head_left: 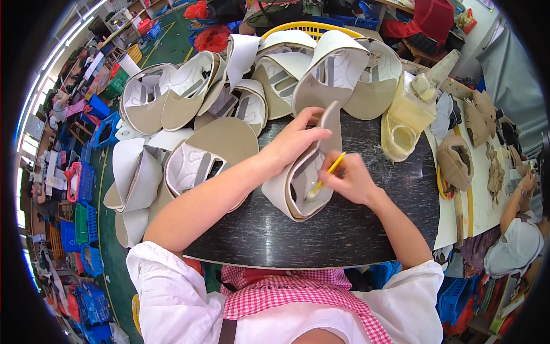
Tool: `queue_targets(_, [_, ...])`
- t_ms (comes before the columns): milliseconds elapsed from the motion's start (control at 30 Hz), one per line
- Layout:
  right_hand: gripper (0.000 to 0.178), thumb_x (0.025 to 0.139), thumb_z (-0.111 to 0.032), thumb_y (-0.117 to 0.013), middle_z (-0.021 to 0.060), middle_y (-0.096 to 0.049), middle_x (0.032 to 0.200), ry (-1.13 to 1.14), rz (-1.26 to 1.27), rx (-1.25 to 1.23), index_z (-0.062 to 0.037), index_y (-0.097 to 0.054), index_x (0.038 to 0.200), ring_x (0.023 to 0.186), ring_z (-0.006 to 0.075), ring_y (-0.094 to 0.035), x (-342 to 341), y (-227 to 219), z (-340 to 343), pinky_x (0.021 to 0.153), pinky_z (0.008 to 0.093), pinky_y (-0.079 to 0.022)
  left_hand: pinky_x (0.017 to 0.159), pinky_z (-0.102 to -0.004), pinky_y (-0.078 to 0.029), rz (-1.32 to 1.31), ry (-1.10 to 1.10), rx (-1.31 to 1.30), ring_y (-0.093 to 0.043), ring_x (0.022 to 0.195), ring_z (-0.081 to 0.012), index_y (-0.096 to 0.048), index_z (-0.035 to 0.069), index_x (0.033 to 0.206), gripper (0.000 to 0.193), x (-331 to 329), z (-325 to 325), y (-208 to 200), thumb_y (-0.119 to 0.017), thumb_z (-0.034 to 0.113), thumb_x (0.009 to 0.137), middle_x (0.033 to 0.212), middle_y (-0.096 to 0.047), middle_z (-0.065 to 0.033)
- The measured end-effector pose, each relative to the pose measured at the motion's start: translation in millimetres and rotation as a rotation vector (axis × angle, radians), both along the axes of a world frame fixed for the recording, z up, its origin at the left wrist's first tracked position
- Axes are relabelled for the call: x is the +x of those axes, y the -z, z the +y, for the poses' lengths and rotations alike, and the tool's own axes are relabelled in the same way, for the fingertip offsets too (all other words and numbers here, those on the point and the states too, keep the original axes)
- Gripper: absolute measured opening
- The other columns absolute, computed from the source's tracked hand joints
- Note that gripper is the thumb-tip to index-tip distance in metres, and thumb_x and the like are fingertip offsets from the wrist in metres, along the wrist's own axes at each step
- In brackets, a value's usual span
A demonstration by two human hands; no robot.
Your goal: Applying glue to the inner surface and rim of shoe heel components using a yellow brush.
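Note:
At the near middle of the black tabletop, a beige-and-white piece like a shoe upper stands with its opening up. My left hand grips its raised far flap, fingers behind and thumb in front. In my right hand is a brush with a yellow handle, held in a closed pinch. Its pale tip points down inside the piece, against the inner wall. Just left of my left forearm lies a similar upper with a white padded lining and a grey strip.
Several like uppers are heaped along the far side and left edge. A pale, crusted pot stands at the far right. Beyond it, a side table holds brown shaped pieces. Another person works at the right.

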State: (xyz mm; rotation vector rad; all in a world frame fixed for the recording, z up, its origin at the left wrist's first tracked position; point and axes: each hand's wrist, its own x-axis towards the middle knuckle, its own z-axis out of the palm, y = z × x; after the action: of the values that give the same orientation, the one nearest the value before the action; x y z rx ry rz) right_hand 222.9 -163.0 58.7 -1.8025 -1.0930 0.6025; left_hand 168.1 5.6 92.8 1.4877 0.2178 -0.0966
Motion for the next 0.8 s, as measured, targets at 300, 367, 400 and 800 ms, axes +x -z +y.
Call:
queue_targets(300, [0.01,0.08,-0.011,-0.06,0.0005,-0.056,0.065,0.542,-0.041,0.233,-0.0016,-0.057,0.078,0.057,0.0061,-0.048,11.3,-11.0,-59.7,0.051,0.0211,-0.039,0.084,-0.027,-0.041,-0.048,-0.004,0.166,-0.048,0.104,-0.0175,-0.036,0.002,0.126,0.059,-5.9,2.6,-18.3,-0.059,0.025,0.076,0.109,-0.048,-0.011])
queue_targets(367, [0.012,0.084,-0.011,-0.059,-0.0023,-0.052,0.065,0.821,-0.292,0.457,-0.0018,-0.057,0.077,0.058,0.0034,-0.043,44.4,-18.9,-76.4,0.05,0.0207,-0.035,0.087,-0.0284,-0.039,-0.251,-0.003,0.164,-0.048,0.105,-0.0183,-0.037,0.001,0.125,0.06,-16.8,1.5,-45.8,-0.058,0.026,0.075,0.11,-0.049,-0.0115])
queue_targets(400, [0.016,0.084,-0.014,-0.06,-0.0023,-0.051,0.064,0.86,-0.409,0.312,-0.0013,-0.057,0.075,0.057,0.0035,-0.041,61.2,-17.7,-92.9,0.049,0.021,-0.033,0.09,-0.0298,-0.037,-0.455,-0.004,0.157,-0.047,0.105,-0.0191,-0.038,0.0,0.123,0.06,-19.1,-0.1,-49.3,-0.057,0.026,0.073,0.111,-0.049,-0.0119])
queue_targets(800, [0.019,0.086,-0.022,-0.055,0.0014,-0.055,0.057,0.856,0.263,0.489,-0.0039,-0.055,0.08,0.043,0.0047,-0.046,61.5,-14.7,-111.4,0.04,0.0169,-0.032,0.1,-0.0387,-0.026,-0.623,-0.167,0.297,-0.032,0.122,-0.0262,-0.031,0.0,0.13,0.072,-60.1,-11.2,35.5,-0.051,0.021,0.064,0.133,-0.03,-0.0176])
